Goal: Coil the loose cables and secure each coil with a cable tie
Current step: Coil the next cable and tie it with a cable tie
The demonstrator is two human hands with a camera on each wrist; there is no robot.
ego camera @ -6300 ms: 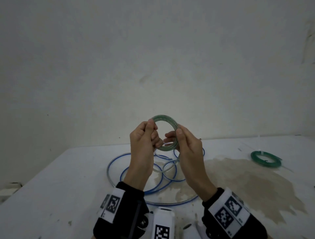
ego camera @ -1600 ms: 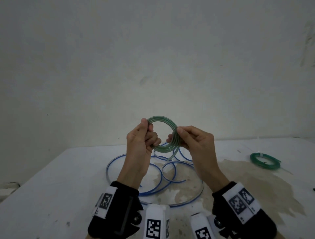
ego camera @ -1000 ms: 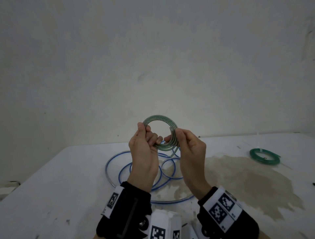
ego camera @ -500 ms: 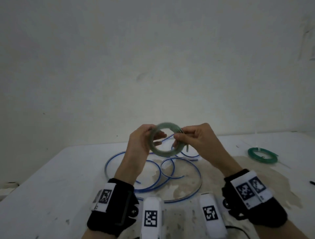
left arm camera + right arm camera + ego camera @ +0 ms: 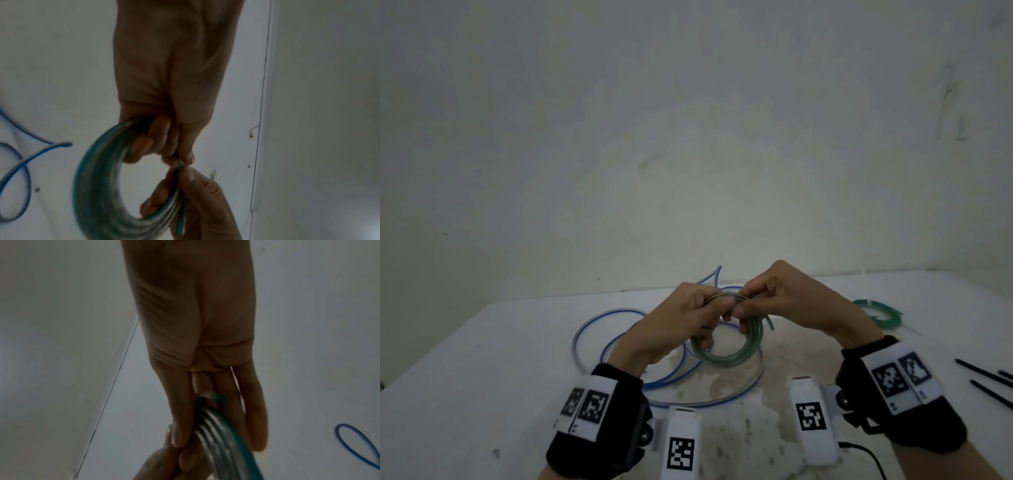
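A green cable coil (image 5: 726,354) of several turns hangs low over the white table (image 5: 482,342), held at its far rim by both hands. My left hand (image 5: 688,315) pinches the rim from the left, fingers curled round the strands (image 5: 98,186). My right hand (image 5: 774,301) pinches the same rim from the right, thumb and fingers on the bundle (image 5: 218,434). The coil's cut end (image 5: 768,322) sticks out to the right. A loose blue cable (image 5: 592,329) sprawls in big loops on the table under and behind the hands.
A second green coil (image 5: 880,313), bound with a white tie, lies at the right rear of the table. Black cable ties (image 5: 986,377) lie at the right edge. A brown stain (image 5: 774,359) covers the table's middle. A pale wall stands close behind.
Both hands have lowered the green coil from chest height toward the table and tipped it from upright to nearly flat. The right hand shifted over the coil's far rim.
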